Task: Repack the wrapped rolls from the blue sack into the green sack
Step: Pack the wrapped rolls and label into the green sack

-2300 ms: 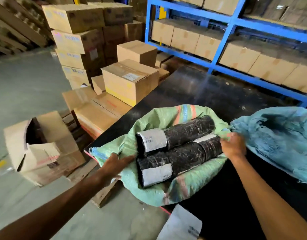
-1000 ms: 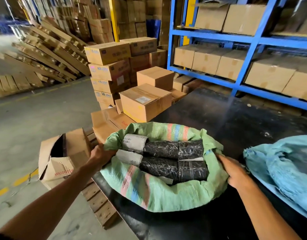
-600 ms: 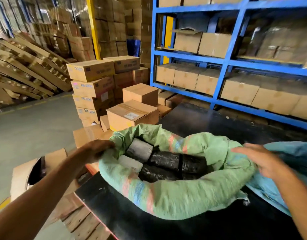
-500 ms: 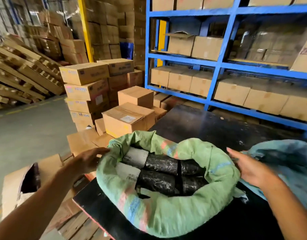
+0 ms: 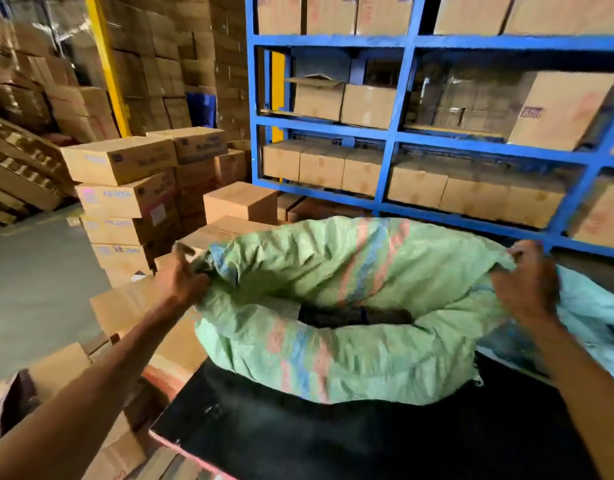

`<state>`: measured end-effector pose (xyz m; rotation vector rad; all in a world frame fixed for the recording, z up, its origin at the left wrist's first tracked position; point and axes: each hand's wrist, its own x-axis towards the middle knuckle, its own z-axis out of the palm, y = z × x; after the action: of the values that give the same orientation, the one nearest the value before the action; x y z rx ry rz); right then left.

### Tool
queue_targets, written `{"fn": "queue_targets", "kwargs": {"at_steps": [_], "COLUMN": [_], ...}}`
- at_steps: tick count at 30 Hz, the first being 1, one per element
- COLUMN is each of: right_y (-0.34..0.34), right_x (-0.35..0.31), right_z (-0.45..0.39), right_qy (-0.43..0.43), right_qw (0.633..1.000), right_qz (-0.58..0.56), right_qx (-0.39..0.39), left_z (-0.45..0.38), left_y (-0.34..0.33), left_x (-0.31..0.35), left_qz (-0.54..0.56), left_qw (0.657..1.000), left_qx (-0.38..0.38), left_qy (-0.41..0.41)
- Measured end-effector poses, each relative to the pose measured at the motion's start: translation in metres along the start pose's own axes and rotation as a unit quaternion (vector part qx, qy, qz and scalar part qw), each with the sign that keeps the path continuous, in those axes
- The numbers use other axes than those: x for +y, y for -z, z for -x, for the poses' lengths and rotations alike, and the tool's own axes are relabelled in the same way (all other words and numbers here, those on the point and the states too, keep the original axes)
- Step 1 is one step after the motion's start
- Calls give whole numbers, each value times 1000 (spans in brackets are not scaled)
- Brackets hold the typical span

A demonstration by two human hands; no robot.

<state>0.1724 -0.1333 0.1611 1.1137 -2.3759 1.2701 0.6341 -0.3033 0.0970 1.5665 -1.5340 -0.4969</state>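
Note:
The green woven sack with pink and blue stripes stands on the black table, its mouth stretched wide and its far rim raised. My left hand grips the rim on the left. My right hand grips the rim on the right. Down in the opening only a dark strip of the black wrapped rolls shows. The blue sack lies crumpled on the table just behind my right hand.
Stacked cardboard boxes stand left of the table, with more low boxes against its left edge. A blue steel rack full of boxes runs behind the table. Grey concrete floor lies to the far left.
Both hands took hold of the green sack's rim and pulled it up and apart. The fabric now hides most of the rolls. The camera tilted upward.

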Motion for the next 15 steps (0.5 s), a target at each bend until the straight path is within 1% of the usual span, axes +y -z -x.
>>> {"fn": "queue_targets", "kwargs": {"at_steps": [1, 3, 4, 5, 6, 7, 8, 9, 10, 11, 12, 13, 14, 15], "right_y": [10, 21, 21, 20, 19, 19, 22, 23, 24, 21, 20, 13, 5, -3], "right_x": [3, 6, 5, 5, 3, 1, -3, -5, -6, -9, -13, -12, -13, -11], "right_z": [0, 6, 12, 21, 29, 36, 43, 45, 48, 52, 56, 59, 63, 66], "right_qy": [-33, -105, -136, -171, -199, -228, -257, -268, -270, -270, -266, -260, -260, -258], "right_qw": [999, 993, 985, 972, 954, 928, 894, 859, 826, 801, 786, 779, 783, 807], "right_qz": [13, 11, -22, -65, -116, -180, -243, -308, -362, -402, -421, -425, -405, -368], "right_qx": [-2, -60, -100, -145, -193, -235, -275, -310, -338, -351, -365, -380, -393, -382], "left_z": [-8, -11, -10, -5, -1, -1, 1, 4, 7, 11, 18, 20, 24, 24], "left_y": [-2, -6, -7, -6, -5, -8, -7, -5, -5, -6, -7, -10, -12, -15], "left_x": [-16, -35, -40, -37, -32, -28, -19, -8, 3, 11, 21, 27, 35, 43], "left_qz": [4, 44, 70, 101, 156, 219, 274, 307, 319, 311, 305, 283, 268, 252], "left_qw": [998, 982, 966, 946, 920, 889, 859, 840, 830, 832, 833, 848, 860, 880], "left_qx": [-31, -136, -207, -276, -334, -377, -404, -416, -432, -443, -452, -442, -430, -399], "left_qy": [46, 123, 140, 136, 134, 139, 155, 165, 151, 122, 92, 75, 57, 42]}}
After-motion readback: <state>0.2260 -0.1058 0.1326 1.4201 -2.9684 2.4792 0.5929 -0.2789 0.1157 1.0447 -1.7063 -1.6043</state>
